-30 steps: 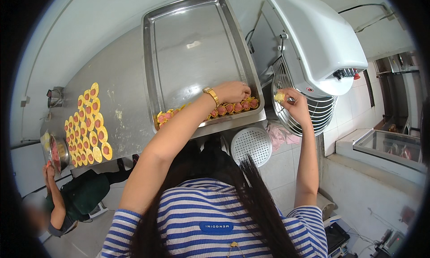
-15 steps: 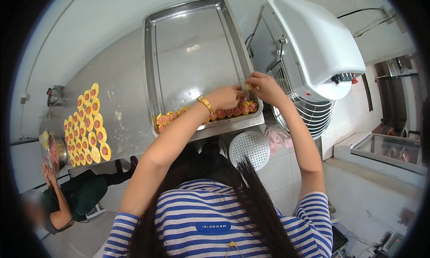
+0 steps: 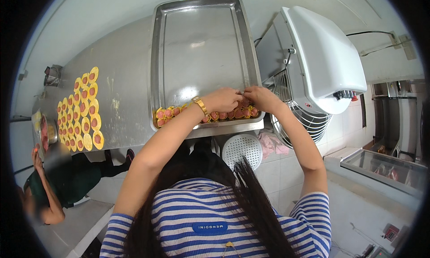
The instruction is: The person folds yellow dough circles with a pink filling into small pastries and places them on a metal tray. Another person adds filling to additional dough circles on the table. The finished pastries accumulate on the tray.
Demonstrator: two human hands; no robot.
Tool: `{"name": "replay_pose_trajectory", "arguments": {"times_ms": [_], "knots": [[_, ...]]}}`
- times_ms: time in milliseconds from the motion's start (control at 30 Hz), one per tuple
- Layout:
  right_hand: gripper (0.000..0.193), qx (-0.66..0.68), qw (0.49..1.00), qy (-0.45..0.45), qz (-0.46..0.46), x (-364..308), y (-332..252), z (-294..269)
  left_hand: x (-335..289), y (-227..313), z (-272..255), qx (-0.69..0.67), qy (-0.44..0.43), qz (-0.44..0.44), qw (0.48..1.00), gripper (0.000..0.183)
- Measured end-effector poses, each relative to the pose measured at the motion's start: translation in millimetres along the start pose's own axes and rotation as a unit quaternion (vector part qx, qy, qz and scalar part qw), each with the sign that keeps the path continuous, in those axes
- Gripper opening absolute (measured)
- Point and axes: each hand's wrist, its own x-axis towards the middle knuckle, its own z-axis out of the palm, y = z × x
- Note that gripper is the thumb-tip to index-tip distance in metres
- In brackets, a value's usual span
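A large steel tray (image 3: 159,47) lies in front of me. Open-topped dumplings (image 3: 222,116), pink filling in yellow wrappers, stand packed in rows along its near edge. Over the right part of these rows, the fingertips of my left hand (image 3: 225,99) and my right hand (image 3: 263,99) come close together. Both hands are closed in a pinch, and the fingers hide whatever is between them. Part of the dumpling rows is covered by my left forearm and hands.
Flat yellow wrappers (image 3: 95,121) topped with pink filling cover the steel table (image 3: 127,83) at left. Beyond them, a co-worker (image 3: 78,182) is beside a metal bowl (image 3: 51,131) of pink filling. A white mixer (image 3: 320,56) with a wire guard stands close right. A white perforated stool (image 3: 242,152) is below.
My right hand has moved down and left toward my left hand; a bit of yellow seen at its fingertips is hidden now. The co-worker's hand has shifted, and the view has turned slightly.
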Motion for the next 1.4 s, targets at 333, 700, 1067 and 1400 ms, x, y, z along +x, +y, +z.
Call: {"name": "replay_pose_trajectory", "arguments": {"times_ms": [333, 700, 1067, 1400], "knots": [[0.017, 0.043, 0.998, 0.003, 0.042, -5, -9, 1, -82, -11, -40, -0.129, 0.151, -0.065, 0.978, 0.045], [0.016, -0.085, 0.993, -0.021, 0.076, -13, -25, -10, -187, -31, -36, -0.235, 0.206, -0.2, 0.929, 0.047], [0.037, -0.074, 0.985, -0.1, 0.117, -6, -11, -20, -228, -45, -21, -0.309, 0.271, -0.238, 0.88, 0.045], [0.045, -0.075, 0.956, -0.25, 0.135, 2, -16, -28, -238, -43, -16, -0.193, 0.28, -0.271, 0.9, 0.041]]}}
